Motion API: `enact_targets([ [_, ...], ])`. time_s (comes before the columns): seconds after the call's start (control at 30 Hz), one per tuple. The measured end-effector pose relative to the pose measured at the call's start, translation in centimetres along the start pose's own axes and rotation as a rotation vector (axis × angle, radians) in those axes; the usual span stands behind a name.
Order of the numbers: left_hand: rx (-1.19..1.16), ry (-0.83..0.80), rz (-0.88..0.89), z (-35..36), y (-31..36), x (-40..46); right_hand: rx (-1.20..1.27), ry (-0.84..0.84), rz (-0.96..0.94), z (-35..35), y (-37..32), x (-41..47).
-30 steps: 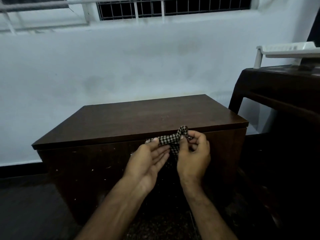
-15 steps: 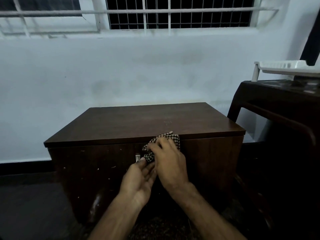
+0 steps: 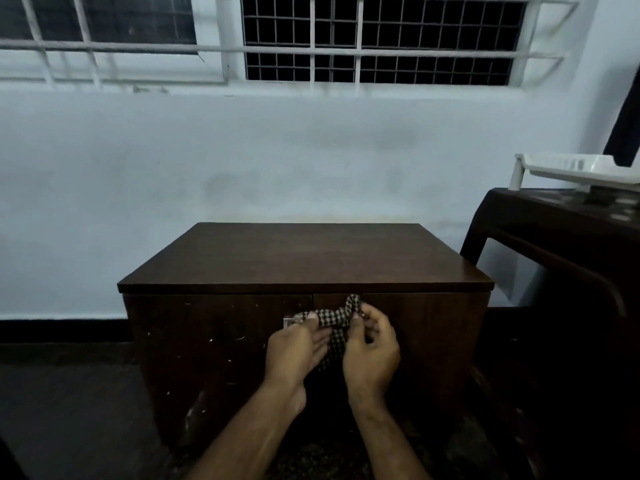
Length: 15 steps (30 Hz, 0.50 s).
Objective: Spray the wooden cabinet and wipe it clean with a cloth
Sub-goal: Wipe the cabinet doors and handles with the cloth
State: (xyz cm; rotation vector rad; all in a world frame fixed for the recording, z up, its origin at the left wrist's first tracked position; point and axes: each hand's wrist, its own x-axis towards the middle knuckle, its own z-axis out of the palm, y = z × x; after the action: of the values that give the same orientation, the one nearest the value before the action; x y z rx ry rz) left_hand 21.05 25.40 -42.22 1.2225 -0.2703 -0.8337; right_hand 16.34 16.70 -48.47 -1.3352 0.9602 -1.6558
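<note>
1. Both hands up front: left hand (image 3: 298,344) and right hand (image 3: 372,348) each pinch the checkered cloth (image 3: 337,323), bunched between them.
2. Cloth sits right in front of the wooden cabinet (image 3: 304,261) doors.
3. Behind: pale wall (image 3: 242,161), barred window (image 3: 381,39).

My one head camera looks forward and down, close over my hands, facing the cabinet (image 3: 304,258) and wall (image 3: 242,161).

No text, label, brand, number or sign can be read anywhere in the dim head view.
</note>
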Motion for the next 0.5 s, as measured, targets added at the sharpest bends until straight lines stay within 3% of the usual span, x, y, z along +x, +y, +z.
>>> enact_targets([
  [0.13, 0.159, -0.004, -0.046, 0.0, -2.1, -0.1, -0.024, 0.011, 0.245, -1.3, 2.6, -0.8],
  [0.3, 0.065, 0.078, -0.222, -2.2, -4.6, 0.2, -0.179, -0.143, 0.491, -3.3, 5.6, -2.1],
  [0.4, 0.045, 0.048, -0.19, -2.3, -4.2, 0.6, -0.163, -0.116, 0.447, -2.9, 4.7, -1.6],
  [0.5, 0.048, -0.002, -0.127, -1.9, -3.0, 1.4, -0.17, -0.081, 0.223, -2.0, 2.0, -0.2],
])
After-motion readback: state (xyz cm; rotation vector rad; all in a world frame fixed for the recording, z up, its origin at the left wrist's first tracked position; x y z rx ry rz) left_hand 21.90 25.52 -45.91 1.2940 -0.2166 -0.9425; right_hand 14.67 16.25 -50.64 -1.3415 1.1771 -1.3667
